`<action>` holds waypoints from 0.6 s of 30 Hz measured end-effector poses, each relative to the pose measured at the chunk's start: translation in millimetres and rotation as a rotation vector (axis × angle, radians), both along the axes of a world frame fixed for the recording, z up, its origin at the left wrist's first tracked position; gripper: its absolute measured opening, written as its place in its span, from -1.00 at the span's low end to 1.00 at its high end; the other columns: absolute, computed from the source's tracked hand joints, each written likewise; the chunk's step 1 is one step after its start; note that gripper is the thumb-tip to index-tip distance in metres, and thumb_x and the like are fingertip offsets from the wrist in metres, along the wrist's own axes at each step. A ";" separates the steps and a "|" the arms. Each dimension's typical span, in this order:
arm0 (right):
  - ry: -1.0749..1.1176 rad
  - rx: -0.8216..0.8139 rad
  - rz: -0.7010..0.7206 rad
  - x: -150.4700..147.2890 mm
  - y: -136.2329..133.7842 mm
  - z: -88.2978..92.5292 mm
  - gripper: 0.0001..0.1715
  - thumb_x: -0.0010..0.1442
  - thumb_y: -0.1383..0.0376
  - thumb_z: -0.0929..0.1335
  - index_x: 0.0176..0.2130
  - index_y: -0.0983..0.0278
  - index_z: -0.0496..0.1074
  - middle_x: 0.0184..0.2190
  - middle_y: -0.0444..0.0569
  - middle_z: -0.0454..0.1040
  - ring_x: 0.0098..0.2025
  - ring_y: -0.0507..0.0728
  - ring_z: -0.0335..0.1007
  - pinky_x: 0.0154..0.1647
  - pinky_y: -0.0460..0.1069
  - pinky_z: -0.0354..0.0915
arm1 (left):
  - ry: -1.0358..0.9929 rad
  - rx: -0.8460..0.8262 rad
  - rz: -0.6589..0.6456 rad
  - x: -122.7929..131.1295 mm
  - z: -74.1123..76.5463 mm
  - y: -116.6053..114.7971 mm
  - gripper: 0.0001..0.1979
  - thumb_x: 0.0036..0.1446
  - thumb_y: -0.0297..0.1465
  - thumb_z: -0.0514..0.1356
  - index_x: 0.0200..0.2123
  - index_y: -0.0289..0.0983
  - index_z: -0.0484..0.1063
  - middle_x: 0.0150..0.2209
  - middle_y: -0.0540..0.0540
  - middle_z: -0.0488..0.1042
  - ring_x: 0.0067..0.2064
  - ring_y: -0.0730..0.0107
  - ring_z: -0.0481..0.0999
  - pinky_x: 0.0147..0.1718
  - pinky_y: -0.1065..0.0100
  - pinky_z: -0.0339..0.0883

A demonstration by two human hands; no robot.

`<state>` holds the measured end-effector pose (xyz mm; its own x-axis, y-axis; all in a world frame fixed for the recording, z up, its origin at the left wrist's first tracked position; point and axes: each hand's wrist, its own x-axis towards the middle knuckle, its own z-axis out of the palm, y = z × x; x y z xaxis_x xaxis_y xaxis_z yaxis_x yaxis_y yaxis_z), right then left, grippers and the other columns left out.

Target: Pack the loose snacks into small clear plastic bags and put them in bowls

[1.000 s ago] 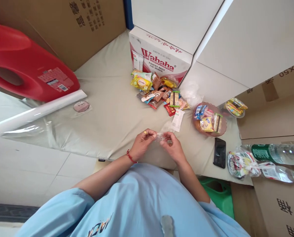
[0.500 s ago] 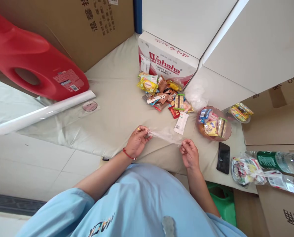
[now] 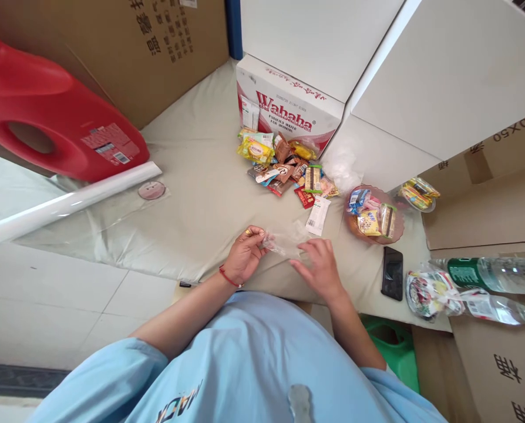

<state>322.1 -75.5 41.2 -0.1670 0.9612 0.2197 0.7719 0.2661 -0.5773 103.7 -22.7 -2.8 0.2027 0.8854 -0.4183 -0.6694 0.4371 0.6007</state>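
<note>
A small clear plastic bag (image 3: 284, 242) hangs between my hands, just above the near edge of the cloth-covered surface. Its left end is pinched in the fingers of my left hand (image 3: 246, 252), which has a red cord bracelet at the wrist. My right hand (image 3: 320, 265) is at the bag's right end with thumb and fingers apart. Whether its fingertips touch the film cannot be told. Beyond the bag lies a white sachet (image 3: 318, 215), in front of a heap of wrapped snacks (image 3: 284, 170).
Behind the snacks stands a Wahaba-style water carton (image 3: 289, 111). To the right are a pink bowl (image 3: 353, 226) of snacks, crumpled clear plastic (image 3: 344, 167), a black phone (image 3: 393, 273) and plastic bottles (image 3: 504, 274). A red jug (image 3: 64, 106) and a white roll (image 3: 77, 200) lie left.
My right hand has let go of the bag's right end, opened and moved left towards my left hand. The bag is no longer stretched straight. The view has shifted slightly.
</note>
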 end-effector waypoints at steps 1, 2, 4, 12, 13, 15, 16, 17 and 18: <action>-0.007 -0.017 0.051 -10.6 7.5 -4.1 -0.73 0.30 0.10 0.43 -0.07 0.16 0.60 -0.12 0.10 0.51 -0.03 0.27 0.34 0.04 0.17 0.33 | 0.004 0.005 0.003 -0.9 1.3 -1.4 -0.72 -0.06 -0.38 0.47 -0.39 -0.24 0.40 -0.37 0.04 0.48 -0.23 0.38 0.56 -0.27 0.35 0.45; 0.010 -0.037 0.086 -19.0 14.2 -8.7 -0.77 0.32 0.13 0.40 -0.10 0.15 0.61 -0.14 0.09 0.51 -0.05 0.26 0.34 0.02 0.16 0.33 | 0.008 0.009 0.010 -2.8 2.7 -2.6 -0.72 -0.06 -0.37 0.46 -0.39 -0.24 0.40 -0.37 0.05 0.47 -0.22 0.38 0.56 -0.26 0.34 0.45; 0.118 -0.079 0.117 -28.6 23.8 -16.6 -0.79 0.36 0.17 0.36 -0.18 0.15 0.61 -0.22 0.05 0.52 -0.12 0.22 0.35 -0.04 0.12 0.34 | 0.012 0.006 0.040 -8.8 5.2 -4.9 -0.72 -0.06 -0.38 0.46 -0.39 -0.24 0.40 -0.37 0.06 0.46 -0.24 0.41 0.54 -0.25 0.34 0.46; 0.579 -0.299 -0.054 -27.3 23.2 -18.5 -0.68 0.30 0.04 0.41 -0.33 0.22 0.53 -0.43 -0.14 0.40 -0.43 0.05 0.26 -0.38 -0.04 0.22 | -0.024 -0.045 0.101 -23.7 1.1 -7.5 -0.69 -0.05 -0.39 0.46 -0.39 -0.24 0.35 -0.33 0.04 0.51 -0.23 0.45 0.52 -0.21 0.33 0.50; 0.573 -0.305 -0.061 -27.4 21.6 -18.3 -0.69 0.30 0.04 0.41 -0.33 0.22 0.53 -0.42 -0.14 0.40 -0.43 0.05 0.27 -0.39 -0.04 0.21 | -0.030 -0.050 0.095 -23.5 0.3 -6.6 -0.68 -0.05 -0.39 0.47 -0.39 -0.23 0.35 -0.33 0.04 0.52 -0.23 0.45 0.52 -0.21 0.33 0.50; 0.494 -0.294 -0.045 -27.1 18.7 -17.7 -0.72 0.31 0.08 0.40 -0.30 0.21 0.54 -0.40 -0.11 0.44 -0.41 0.06 0.31 -0.37 -0.04 0.24 | -0.030 -0.047 0.094 -23.7 0.0 -4.0 -0.67 -0.05 -0.38 0.47 -0.39 -0.23 0.34 -0.33 0.04 0.52 -0.23 0.44 0.53 -0.21 0.33 0.50; 0.426 -0.281 -0.025 -26.5 17.2 -16.9 -0.75 0.32 0.10 0.39 -0.27 0.21 0.56 -0.37 -0.09 0.46 -0.40 0.07 0.33 -0.35 -0.03 0.27 | -0.023 -0.039 0.100 -24.5 0.6 -2.4 -0.67 -0.05 -0.37 0.47 -0.39 -0.23 0.33 -0.33 0.05 0.52 -0.23 0.44 0.53 -0.22 0.33 0.50; 0.352 -0.267 -0.004 -25.4 15.7 -15.7 -0.77 0.33 0.13 0.38 -0.25 0.20 0.57 -0.35 -0.07 0.49 -0.37 0.08 0.36 -0.31 -0.01 0.29 | -0.014 -0.027 0.108 -25.7 1.7 -0.8 -0.67 -0.04 -0.36 0.47 -0.38 -0.22 0.33 -0.33 0.05 0.52 -0.23 0.44 0.54 -0.22 0.34 0.49; 0.282 -0.254 0.015 -24.2 14.0 -14.0 -0.78 0.33 0.15 0.37 -0.22 0.19 0.57 -0.32 -0.05 0.51 -0.35 0.10 0.39 -0.27 0.00 0.32 | -0.003 -0.012 0.115 -27.2 3.1 0.6 -0.67 -0.03 -0.35 0.47 -0.38 -0.22 0.33 -0.33 0.05 0.52 -0.22 0.44 0.55 -0.22 0.34 0.49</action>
